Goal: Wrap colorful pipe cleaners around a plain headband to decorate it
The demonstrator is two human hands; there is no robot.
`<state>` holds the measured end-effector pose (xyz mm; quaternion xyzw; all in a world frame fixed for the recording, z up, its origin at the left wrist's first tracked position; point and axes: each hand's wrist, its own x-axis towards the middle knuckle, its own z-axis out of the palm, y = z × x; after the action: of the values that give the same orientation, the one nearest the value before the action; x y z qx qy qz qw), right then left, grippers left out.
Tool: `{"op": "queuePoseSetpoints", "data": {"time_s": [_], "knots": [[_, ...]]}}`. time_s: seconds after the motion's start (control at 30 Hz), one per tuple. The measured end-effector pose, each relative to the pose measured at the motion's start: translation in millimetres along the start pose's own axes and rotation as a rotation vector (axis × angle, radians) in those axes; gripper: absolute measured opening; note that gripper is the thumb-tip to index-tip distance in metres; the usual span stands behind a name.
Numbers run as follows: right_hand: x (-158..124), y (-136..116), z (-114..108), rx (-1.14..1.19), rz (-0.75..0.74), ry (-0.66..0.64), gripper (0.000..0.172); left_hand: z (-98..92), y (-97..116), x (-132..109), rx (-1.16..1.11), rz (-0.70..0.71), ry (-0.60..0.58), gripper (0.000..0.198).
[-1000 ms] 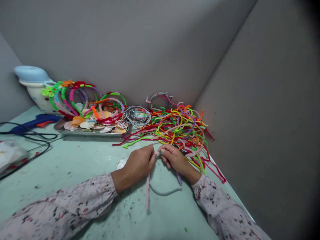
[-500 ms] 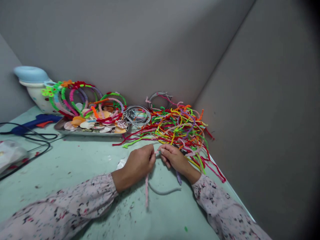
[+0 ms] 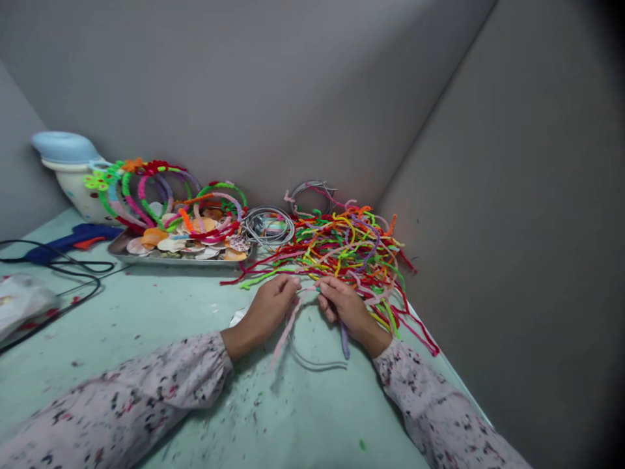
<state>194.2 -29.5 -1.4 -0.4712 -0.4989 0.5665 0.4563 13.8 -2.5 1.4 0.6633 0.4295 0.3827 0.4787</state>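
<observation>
Between my two hands runs a thin grey wire (image 3: 317, 365), with its loose end curving down over the table. A pale pink pipe cleaner (image 3: 285, 335) is wound on the wire, and its tail hangs down beside my left hand. My left hand (image 3: 273, 303) is closed, fingertips pinching the wire at the left of the wound part. With thumb and forefinger my right hand (image 3: 344, 307) pinches the covered part, where a bit of green shows. A purple pipe cleaner (image 3: 345, 342) hangs below my right hand; its upper part is hidden.
Behind my hands lies a pile of coloured pipe cleaners (image 3: 351, 241). Grey wire coils (image 3: 268, 225) lie left of it. A metal tray (image 3: 180, 262) holds shells and decorated hoops. At the left are a blue glue gun (image 3: 63, 242), a black cable and a light-blue-lidded container (image 3: 73, 169).
The pink tail has swung out to the left and upward. My left hand has turned slightly and drawn a little away from my right, showing more of the wire between them.
</observation>
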Motion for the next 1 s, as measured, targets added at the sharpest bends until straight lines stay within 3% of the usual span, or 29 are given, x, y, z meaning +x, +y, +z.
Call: {"op": "queuePoseSetpoints", "data": {"time_s": [0.17,0.43,0.6,0.77,1.0], "knots": [[4.1,6.3,-8.9,0.18,0.01,0.094,0.026,-0.3,-4.7,8.2,-0.217,-0.134,-0.025,0.021],[1.3,-1.7,3.1,0.152,-0.023,0.119,0.028,4.9,7.8,-1.2,-0.218,0.07,-0.125,0.033],[-5.5,-5.5,18.2,0.156,-0.028,0.102,0.028,0.6,13.6,-2.8,-0.211,0.088,-0.093,0.039],[-14.4,-5.7,28.8,0.124,-0.048,0.06,0.03,0.0,7.4,0.9,-0.22,0.082,-0.049,0.028],[-14.8,2.5,33.3,0.124,-0.052,0.084,0.032,-1.2,5.1,1.6,-0.232,0.019,-0.09,0.024]]}}
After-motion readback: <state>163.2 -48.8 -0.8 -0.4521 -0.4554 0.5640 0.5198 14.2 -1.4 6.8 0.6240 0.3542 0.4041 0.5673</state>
